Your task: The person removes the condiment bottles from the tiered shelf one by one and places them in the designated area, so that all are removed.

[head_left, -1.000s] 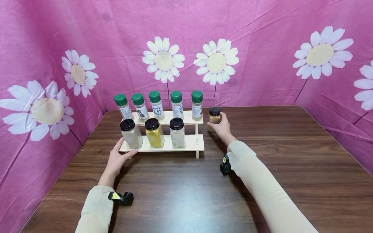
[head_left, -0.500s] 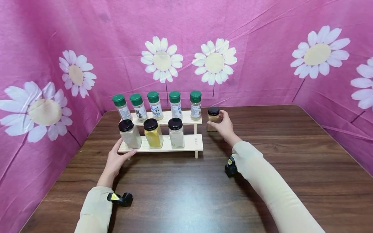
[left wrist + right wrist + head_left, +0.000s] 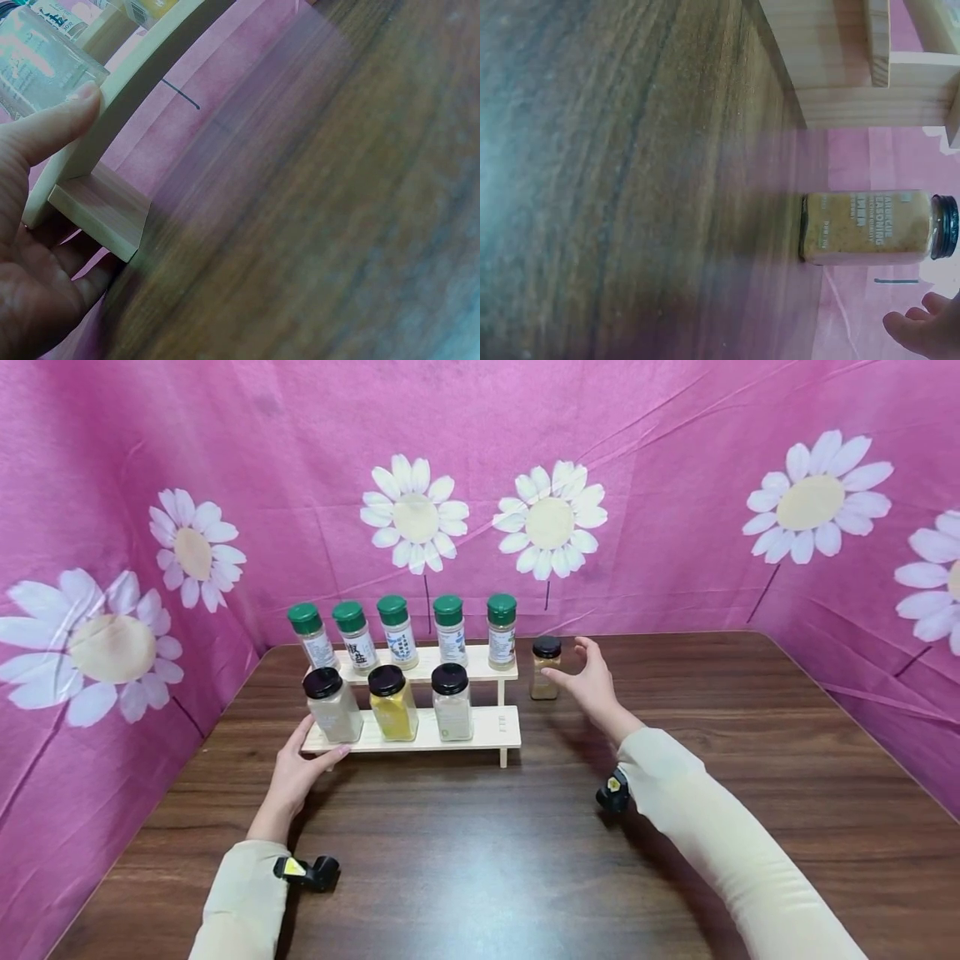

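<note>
A two-tier wooden spice rack [image 3: 491,739] stands on the table. My left hand [image 3: 291,777] grips the left end of its lower tier, thumb on the front edge and fingers around the end, as the left wrist view shows. To the right of the rack, a black-capped seasoning jar [image 3: 544,681] with brown contents stands upright on the table. Beside that jar is my right hand [image 3: 596,689], fingers spread and holding nothing; the right wrist view shows a gap between the fingertips [image 3: 904,330] and the jar [image 3: 866,229].
The upper tier bears several green-capped shakers [image 3: 451,631]. On the lower tier stand three black-capped jars: a pale one [image 3: 337,714], a yellow one [image 3: 395,714] and a whitish one [image 3: 453,714]. Behind the wooden table [image 3: 465,843] hangs a pink flowered cloth [image 3: 480,410].
My right hand has let go of the brown seasoning jar and moved away to the right. The jar stays standing beside the rack. My left hand keeps its hold on the rack.
</note>
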Action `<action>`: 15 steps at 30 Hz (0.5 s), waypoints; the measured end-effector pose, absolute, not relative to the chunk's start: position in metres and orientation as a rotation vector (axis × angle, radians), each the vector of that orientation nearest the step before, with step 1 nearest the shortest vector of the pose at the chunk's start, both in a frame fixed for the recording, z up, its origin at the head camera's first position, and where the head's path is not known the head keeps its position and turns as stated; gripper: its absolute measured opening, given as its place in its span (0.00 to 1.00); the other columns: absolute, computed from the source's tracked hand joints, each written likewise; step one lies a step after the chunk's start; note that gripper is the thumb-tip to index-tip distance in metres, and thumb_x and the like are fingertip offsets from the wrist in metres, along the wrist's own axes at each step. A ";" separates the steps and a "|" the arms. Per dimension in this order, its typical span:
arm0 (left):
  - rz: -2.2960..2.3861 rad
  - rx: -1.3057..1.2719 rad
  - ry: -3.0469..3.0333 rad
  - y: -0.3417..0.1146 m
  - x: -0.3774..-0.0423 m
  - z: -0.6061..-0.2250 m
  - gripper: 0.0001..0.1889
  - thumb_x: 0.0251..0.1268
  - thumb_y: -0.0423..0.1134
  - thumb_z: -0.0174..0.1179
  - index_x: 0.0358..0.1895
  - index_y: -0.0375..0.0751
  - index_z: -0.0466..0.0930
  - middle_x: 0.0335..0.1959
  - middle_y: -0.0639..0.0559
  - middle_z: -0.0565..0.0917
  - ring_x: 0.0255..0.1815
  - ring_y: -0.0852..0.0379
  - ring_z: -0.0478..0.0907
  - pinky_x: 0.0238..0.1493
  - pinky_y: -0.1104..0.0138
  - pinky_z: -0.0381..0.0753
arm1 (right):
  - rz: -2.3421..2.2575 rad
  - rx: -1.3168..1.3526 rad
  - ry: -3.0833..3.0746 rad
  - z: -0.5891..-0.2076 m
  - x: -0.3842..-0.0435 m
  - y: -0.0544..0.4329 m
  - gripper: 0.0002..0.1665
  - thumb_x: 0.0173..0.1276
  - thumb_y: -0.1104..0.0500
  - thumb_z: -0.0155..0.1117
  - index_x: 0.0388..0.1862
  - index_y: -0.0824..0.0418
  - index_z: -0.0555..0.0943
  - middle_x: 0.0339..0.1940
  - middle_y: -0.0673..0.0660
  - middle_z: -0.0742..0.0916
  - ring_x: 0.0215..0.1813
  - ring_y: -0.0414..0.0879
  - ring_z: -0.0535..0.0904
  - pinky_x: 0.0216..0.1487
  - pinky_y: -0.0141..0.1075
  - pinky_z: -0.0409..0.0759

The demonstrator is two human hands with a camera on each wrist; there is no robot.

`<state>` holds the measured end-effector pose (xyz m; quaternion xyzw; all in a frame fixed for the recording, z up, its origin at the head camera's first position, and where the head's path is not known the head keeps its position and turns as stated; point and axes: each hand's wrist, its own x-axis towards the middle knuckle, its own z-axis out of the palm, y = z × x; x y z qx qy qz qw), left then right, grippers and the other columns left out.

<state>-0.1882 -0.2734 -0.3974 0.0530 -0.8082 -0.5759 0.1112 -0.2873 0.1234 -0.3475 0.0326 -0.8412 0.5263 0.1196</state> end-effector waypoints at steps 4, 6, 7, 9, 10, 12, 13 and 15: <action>-1.695 0.152 -2.373 -0.273 -0.189 -0.397 0.43 0.45 0.34 0.65 0.65 0.39 0.51 0.63 0.39 0.54 0.62 0.49 0.46 0.60 0.56 0.43 | 1.542 0.136 -2.440 -0.345 -0.282 0.125 0.44 0.47 0.57 0.69 0.60 0.67 0.57 0.58 0.68 0.66 0.61 0.55 0.58 0.58 0.44 0.56; -1.693 0.154 -2.377 -0.273 -0.188 -0.397 0.43 0.45 0.35 0.66 0.65 0.39 0.51 0.63 0.39 0.54 0.62 0.49 0.46 0.60 0.56 0.43 | 1.548 0.164 -2.427 -0.346 -0.279 0.125 0.44 0.47 0.58 0.69 0.60 0.67 0.57 0.58 0.68 0.66 0.61 0.55 0.58 0.59 0.44 0.55; -1.694 0.156 -2.378 -0.273 -0.188 -0.397 0.43 0.45 0.35 0.66 0.65 0.39 0.51 0.63 0.39 0.54 0.62 0.49 0.46 0.60 0.57 0.43 | 1.549 0.172 -2.423 -0.346 -0.278 0.125 0.44 0.47 0.58 0.69 0.60 0.67 0.57 0.58 0.68 0.66 0.61 0.55 0.58 0.59 0.44 0.55; -1.694 0.162 -2.379 -0.273 -0.188 -0.397 0.43 0.45 0.35 0.66 0.65 0.39 0.51 0.63 0.39 0.54 0.62 0.49 0.46 0.60 0.57 0.43 | 1.547 0.184 -2.417 -0.346 -0.275 0.125 0.44 0.47 0.57 0.69 0.60 0.67 0.58 0.58 0.68 0.66 0.61 0.54 0.58 0.59 0.44 0.55; -1.695 0.163 -2.377 -0.273 -0.188 -0.397 0.43 0.45 0.35 0.66 0.65 0.39 0.51 0.63 0.39 0.54 0.62 0.49 0.46 0.60 0.57 0.43 | 1.546 0.186 -2.416 -0.347 -0.273 0.125 0.44 0.47 0.57 0.69 0.60 0.66 0.58 0.58 0.67 0.66 0.61 0.54 0.58 0.59 0.43 0.55; -1.694 0.165 -2.377 -0.273 -0.188 -0.397 0.43 0.45 0.35 0.66 0.65 0.39 0.51 0.63 0.39 0.54 0.62 0.49 0.46 0.60 0.57 0.43 | 1.548 0.191 -2.412 -0.348 -0.271 0.124 0.44 0.47 0.57 0.69 0.60 0.66 0.58 0.58 0.66 0.67 0.61 0.54 0.58 0.59 0.43 0.55; -1.693 0.165 -2.376 -0.273 -0.188 -0.396 0.43 0.45 0.35 0.66 0.65 0.39 0.51 0.63 0.39 0.54 0.62 0.49 0.46 0.60 0.57 0.43 | 1.549 0.189 -2.409 -0.348 -0.269 0.124 0.43 0.47 0.57 0.69 0.59 0.66 0.58 0.58 0.66 0.67 0.61 0.54 0.58 0.59 0.44 0.55; -1.690 0.162 -2.379 -0.274 -0.188 -0.396 0.43 0.45 0.35 0.66 0.65 0.39 0.51 0.63 0.39 0.54 0.62 0.49 0.46 0.60 0.56 0.43 | 1.556 0.187 -2.400 -0.349 -0.267 0.124 0.43 0.47 0.57 0.69 0.59 0.66 0.59 0.58 0.65 0.67 0.61 0.53 0.58 0.59 0.43 0.55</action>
